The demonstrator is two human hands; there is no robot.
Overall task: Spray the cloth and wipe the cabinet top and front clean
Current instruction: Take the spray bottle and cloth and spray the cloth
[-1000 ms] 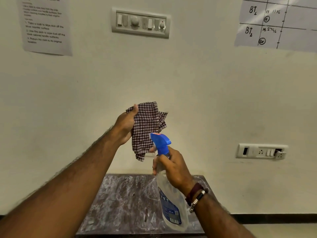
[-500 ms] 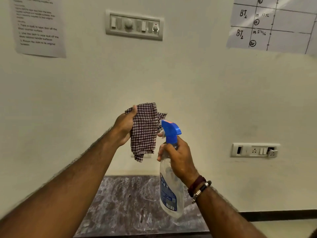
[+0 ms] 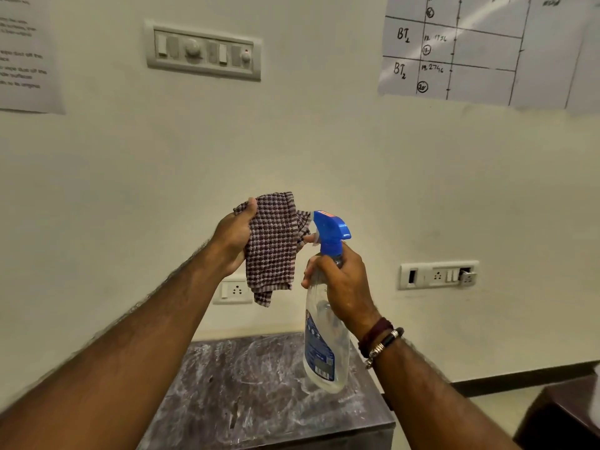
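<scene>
My left hand [image 3: 232, 240] holds a brown-and-white checked cloth [image 3: 272, 248] up in front of the wall, hanging down from my grip. My right hand [image 3: 342, 284] grips the neck of a clear spray bottle [image 3: 323, 352] with a blue trigger head [image 3: 329, 230]. The nozzle points left at the cloth, nearly touching it, and a finger lies on the trigger. Below both hands is the cabinet top [image 3: 246, 391], a dark surface streaked with white smears. The cabinet front is out of sight.
The wall stands right behind the cabinet, with a switch panel [image 3: 203, 53], a socket [image 3: 233, 290] behind the cloth and a socket strip [image 3: 438, 275] at the right. Paper sheets [image 3: 487, 50] hang on the wall. A dark piece of furniture [image 3: 565, 420] sits at the lower right.
My right hand has raised the spray bottle and brought its nozzle up beside the cloth. The cloth hand has stayed about where it was; the view shifted slightly.
</scene>
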